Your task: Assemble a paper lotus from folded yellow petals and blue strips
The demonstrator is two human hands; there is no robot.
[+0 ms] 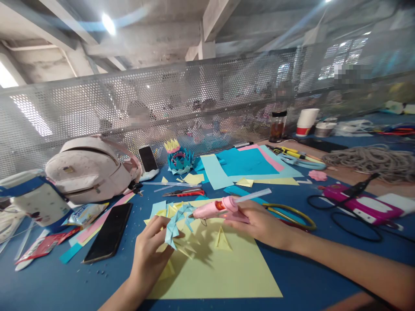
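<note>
My left hand (151, 246) is closed on a folded-paper ring (175, 222) made of light blue and yellow pointed pieces. In my right hand (259, 218) is a pink hot glue gun (217, 208) with a clear glue stick (253, 195) sticking out of its back. The gun's nozzle points left and is at the ring's right side; whether it touches the paper I cannot tell. Below both hands lies a yellow paper sheet (240, 274). One folded yellow triangle (223, 239) rests on it, just under the glue gun.
A black phone (108, 233) and a white backpack (87, 168) are on the left. Behind the hands are a red utility knife (184, 192), a finished-looking blue paper piece (180, 160) and blue sheets (249, 162). Yellow-handled scissors (292, 216) and a magenta device (363, 205) with a cable lie right.
</note>
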